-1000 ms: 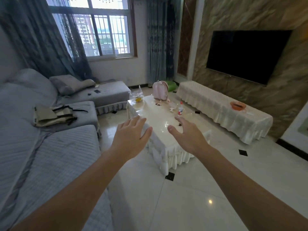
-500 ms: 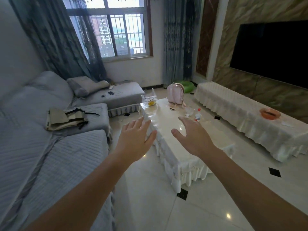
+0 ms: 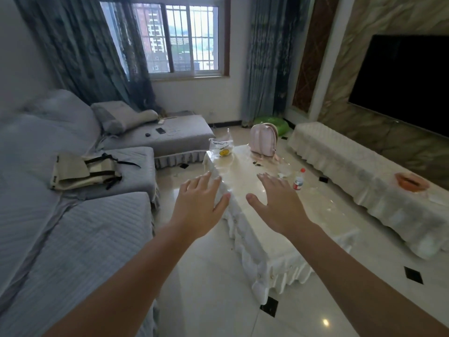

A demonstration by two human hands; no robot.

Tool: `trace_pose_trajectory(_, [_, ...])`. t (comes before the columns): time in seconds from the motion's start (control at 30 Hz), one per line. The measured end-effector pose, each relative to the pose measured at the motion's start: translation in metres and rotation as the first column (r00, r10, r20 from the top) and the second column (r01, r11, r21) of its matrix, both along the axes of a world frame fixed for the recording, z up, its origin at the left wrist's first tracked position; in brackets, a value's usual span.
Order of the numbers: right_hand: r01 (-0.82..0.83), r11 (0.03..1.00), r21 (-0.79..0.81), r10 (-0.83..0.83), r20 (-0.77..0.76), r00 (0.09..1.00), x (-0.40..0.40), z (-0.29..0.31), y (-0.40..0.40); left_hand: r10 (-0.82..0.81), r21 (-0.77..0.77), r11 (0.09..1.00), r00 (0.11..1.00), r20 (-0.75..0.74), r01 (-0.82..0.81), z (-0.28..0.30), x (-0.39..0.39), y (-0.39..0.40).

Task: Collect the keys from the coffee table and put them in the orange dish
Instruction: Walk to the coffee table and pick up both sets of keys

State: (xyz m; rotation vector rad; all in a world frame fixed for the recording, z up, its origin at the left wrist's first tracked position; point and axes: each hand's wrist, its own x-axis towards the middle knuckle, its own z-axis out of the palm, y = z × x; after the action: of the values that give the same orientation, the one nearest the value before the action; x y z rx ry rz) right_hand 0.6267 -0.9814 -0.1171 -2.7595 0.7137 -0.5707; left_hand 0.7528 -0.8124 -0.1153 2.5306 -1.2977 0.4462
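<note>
Clearly nothing is being carried yet: the left hand (image 3: 198, 207) and right hand (image 3: 279, 205) are hovering spread and empty. A small dark cluster (probably the keys (image 3: 257, 163)) is lying toward the coffee table's (image 3: 279, 239) far end; the orange dish (image 3: 410, 182) is waiting on the long white-covered bench (image 3: 364, 181).

Both forearms extended forward, bare. Left hand (image 3: 198, 210) palm down, fingers spread, nothing held. Right hand (image 3: 279, 205) palm down, fingers spread, thumb out, nothing held.

Coffee table (image 3: 245, 188) (glossy): backpack (image 3: 263, 140), bottle (image 3: 298, 182).
</note>
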Motion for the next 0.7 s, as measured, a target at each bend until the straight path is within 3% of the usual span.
trace_pose_trajectory(0.4, [0.19, 0.982, 0.013, -0.189, -0.06, 0.98, 0.116, 0.001, -0.06, -0.183, 0.027, 0.983, 0.983, -0.029, 0.184, -0.007, 0.139, -0.097])
trace_pose_trajectory(0.7, [0.218, 0.975, 0.037, -0.215, -0.075, 0.974, 0.169, -0.022, -0.126, -0.196, 0.055, 0.978, 0.978, -0.07, 0.2, -0.023, 0.202, -0.165])
